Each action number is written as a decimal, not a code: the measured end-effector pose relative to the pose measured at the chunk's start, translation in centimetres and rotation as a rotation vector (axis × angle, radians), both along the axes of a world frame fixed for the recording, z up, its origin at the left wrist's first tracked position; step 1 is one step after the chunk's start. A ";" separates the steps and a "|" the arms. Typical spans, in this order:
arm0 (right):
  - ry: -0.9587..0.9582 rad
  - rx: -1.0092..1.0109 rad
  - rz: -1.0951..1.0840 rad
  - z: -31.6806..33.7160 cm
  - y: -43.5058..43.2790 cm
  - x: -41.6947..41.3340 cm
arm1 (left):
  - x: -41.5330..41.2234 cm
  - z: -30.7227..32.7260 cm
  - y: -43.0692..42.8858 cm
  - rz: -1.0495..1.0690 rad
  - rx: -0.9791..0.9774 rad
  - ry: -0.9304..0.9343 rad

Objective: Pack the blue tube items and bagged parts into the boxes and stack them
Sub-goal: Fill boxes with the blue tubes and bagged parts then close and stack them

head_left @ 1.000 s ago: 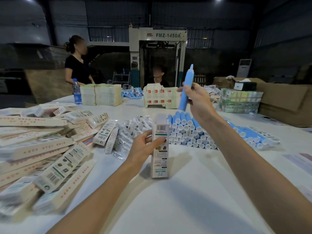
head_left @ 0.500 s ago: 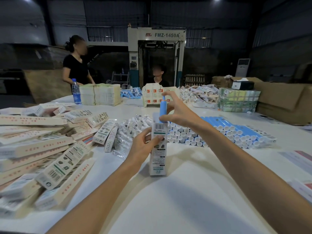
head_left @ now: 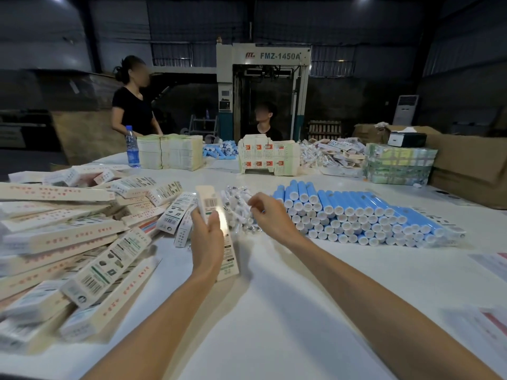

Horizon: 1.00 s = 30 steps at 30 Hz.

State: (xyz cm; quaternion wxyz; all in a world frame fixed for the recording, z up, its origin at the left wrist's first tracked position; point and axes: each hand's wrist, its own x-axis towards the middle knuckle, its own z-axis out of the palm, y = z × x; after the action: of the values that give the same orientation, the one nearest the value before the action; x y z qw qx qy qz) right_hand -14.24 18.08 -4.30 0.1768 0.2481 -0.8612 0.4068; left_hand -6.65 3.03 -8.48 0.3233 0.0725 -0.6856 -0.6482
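Observation:
My left hand (head_left: pixel 207 237) grips a long white box (head_left: pixel 211 200) with a barcode near its top end, tilted away from me above the white table (head_left: pixel 274 311). Just right of it, my right hand (head_left: pixel 270 215) hovers over the pile of clear bagged parts (head_left: pixel 237 204) with its fingers bent down toward the bags. Whether it pinches one is unclear. A stack of blue tubes (head_left: pixel 356 212) with white caps lies on the table to the right. A large heap of closed white boxes (head_left: pixel 68 229) covers the left side.
Two people are at the far side of the table. A water bottle (head_left: pixel 132 149), stacks of flat cartons (head_left: pixel 170 154) and a wrapped bundle (head_left: pixel 397 165) stand along the far edge. Brown cardboard cartons (head_left: pixel 466 165) sit at the right, and printed sheets (head_left: pixel 491 264) lie near the right edge.
The blue tube went down into the box and is no longer seen. My right hand moved from the box top to the bagged parts. My left hand tipped the upright box.

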 end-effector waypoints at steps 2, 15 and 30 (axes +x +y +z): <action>0.024 0.106 -0.016 -1.2 -1.5 -0.9 | -0.3 -0.1 -0.6 0.017 0.024 -0.020; 0.137 0.226 -0.205 -2.7 -3.0 -1.3 | 0.3 0.7 0.1 -0.077 -0.042 0.020; 0.329 0.071 -0.106 12.7 9.7 7.8 | 2.3 1.6 3.4 -0.536 0.066 -0.011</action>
State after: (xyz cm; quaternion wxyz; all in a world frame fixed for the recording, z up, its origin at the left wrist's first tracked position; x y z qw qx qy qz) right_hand -6.41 27.80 8.36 0.3279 0.2715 -0.8464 0.3200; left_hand -4.38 6.41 -6.85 0.1341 -0.0975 -0.6607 -0.7321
